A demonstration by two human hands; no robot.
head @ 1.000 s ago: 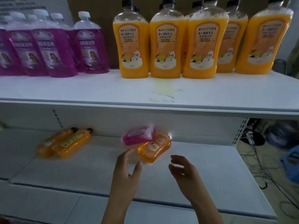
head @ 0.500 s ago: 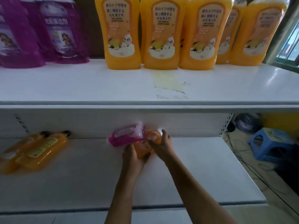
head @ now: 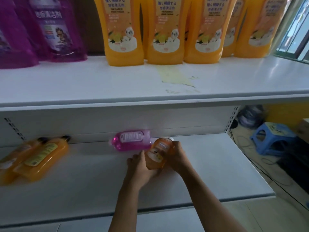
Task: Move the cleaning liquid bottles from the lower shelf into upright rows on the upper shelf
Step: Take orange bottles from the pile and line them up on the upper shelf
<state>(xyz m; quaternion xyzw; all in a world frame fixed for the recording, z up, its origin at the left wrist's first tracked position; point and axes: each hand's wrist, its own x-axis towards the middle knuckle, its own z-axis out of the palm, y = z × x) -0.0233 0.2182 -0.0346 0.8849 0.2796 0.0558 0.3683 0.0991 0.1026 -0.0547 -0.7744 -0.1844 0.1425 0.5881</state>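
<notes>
Both hands wrapped round the orange bottle [head: 158, 154] on the lower shelf [head: 209, 164] — left hand [head: 140, 168] under its base, right hand [head: 175, 155] gripping near the cap — pink bottle [head: 132, 142] lying just beside it.

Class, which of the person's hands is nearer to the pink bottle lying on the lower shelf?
Left. The left hand lies just below the pink bottle, fingertips almost touching it; the right hand is further right, beyond the orange bottle.

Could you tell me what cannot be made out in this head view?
- Upper shelf bottles: caps cut off by the top edge.
- Orange bottle: its base and sides covered by the left hand and right hand.
- Pink bottle: label text blurred.
</notes>
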